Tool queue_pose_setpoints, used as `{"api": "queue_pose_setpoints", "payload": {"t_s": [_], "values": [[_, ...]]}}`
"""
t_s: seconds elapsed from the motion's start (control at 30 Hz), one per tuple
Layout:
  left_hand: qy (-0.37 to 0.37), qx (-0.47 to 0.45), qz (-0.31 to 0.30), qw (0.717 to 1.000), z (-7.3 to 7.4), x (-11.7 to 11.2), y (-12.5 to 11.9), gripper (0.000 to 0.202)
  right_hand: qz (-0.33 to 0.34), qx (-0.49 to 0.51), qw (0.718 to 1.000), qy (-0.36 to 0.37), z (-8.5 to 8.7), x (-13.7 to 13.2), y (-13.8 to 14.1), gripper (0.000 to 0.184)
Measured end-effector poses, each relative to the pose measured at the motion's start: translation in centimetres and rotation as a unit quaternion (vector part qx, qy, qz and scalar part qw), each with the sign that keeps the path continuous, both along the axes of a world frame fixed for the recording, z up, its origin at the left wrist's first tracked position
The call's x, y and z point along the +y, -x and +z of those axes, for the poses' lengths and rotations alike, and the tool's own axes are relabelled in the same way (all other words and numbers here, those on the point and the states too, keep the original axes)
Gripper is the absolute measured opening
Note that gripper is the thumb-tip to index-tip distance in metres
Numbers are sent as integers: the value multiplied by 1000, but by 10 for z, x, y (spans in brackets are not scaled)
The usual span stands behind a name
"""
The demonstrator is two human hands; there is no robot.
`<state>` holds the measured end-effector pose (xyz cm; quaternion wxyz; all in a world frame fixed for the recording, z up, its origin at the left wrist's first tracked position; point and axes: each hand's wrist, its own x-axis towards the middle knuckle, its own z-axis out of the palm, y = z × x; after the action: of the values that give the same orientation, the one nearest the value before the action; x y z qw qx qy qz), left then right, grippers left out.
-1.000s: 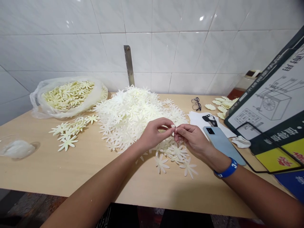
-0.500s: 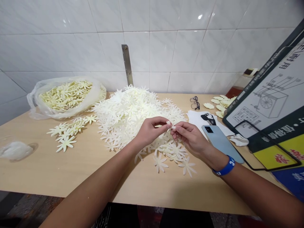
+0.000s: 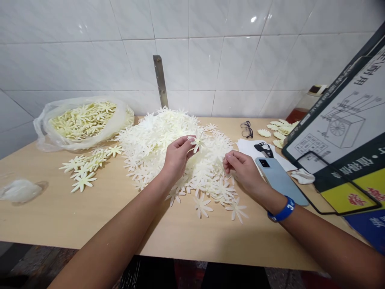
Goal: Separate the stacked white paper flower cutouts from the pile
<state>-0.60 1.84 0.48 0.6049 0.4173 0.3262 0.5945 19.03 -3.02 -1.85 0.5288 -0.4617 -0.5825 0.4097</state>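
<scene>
Wooden tabletop (image 3: 90, 216) against white glazed wall tiles (image 3: 234, 60). At right, a printed board (image 3: 339, 120) showing a cart diagram leans, cut off by the frame edge; a bottle (image 3: 303, 108) is partly hidden behind it. Centre: a loose heap of thin, many-petalled white flower cut-outs (image 3: 162, 148), material hard to make out, lower layers hidden. At left, a clear plastic bag (image 3: 42, 132) holds yellowish cut-outs (image 3: 81, 120). A pale blue phone (image 3: 278, 180) lies back up, one end on white paper (image 3: 249, 148). The right hand (image 3: 243, 170) is just beside it, its fingers (image 3: 230, 160) curled narrowly at the heap; whether they hold anything cannot be told. Over the heap, the left hand (image 3: 177, 158) has its fingers (image 3: 186, 140) pinching one flower cut-out (image 3: 197, 141). A blue wristband (image 3: 281, 209) circles the right wrist.
</scene>
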Motion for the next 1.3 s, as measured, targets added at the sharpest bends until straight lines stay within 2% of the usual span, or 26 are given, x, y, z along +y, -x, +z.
{"api": "queue_pose_setpoints", "payload": {"t_s": [0.1, 0.2, 0.3, 0.4, 0.5, 0.63, 0.7, 0.8, 1.0, 1.13, 1.3], "values": [[8, -7, -16, 1000, 1, -2, -1, 22, -93, -70, 993, -29, 5, -4, 2, 43], [18, -2, -92, 996, 3, -7, -4, 19, -124, -50, 989, -55, 10, -7, 4, 31], [27, 31, -185, 982, 4, -13, -9, 19, -74, -8, 996, -54, 11, -7, 6, 13], [33, 67, -215, 974, 2, -17, -11, 19, 16, 1, 999, -30, 7, -7, 6, 16], [34, 83, -218, 972, 1, -16, -10, 18, 72, -7, 997, -20, 3, -7, 6, 23], [31, 97, -223, 969, -1, -14, -9, 19, 96, -4, 995, -16, 0, -7, 5, 24], [20, 114, -209, 971, -2, -14, -9, 20, 80, -14, 997, -17, 0, -7, 6, 22], [-16, 157, -170, 973, -1, -14, -9, 20, 23, -45, 998, -39, 0, -6, 7, 15], [-102, 264, -140, 949, 2, -21, -11, 18, -113, -114, 974, -159, 5, -12, 9, 7], [-140, 312, -136, 930, -1, -25, -14, 17, -106, -165, 952, -235, 11, -18, 9, 4], [-192, 355, -112, 908, -6, -26, -14, 16, -60, -207, 945, -246, 12, -21, 12, 9]]}}
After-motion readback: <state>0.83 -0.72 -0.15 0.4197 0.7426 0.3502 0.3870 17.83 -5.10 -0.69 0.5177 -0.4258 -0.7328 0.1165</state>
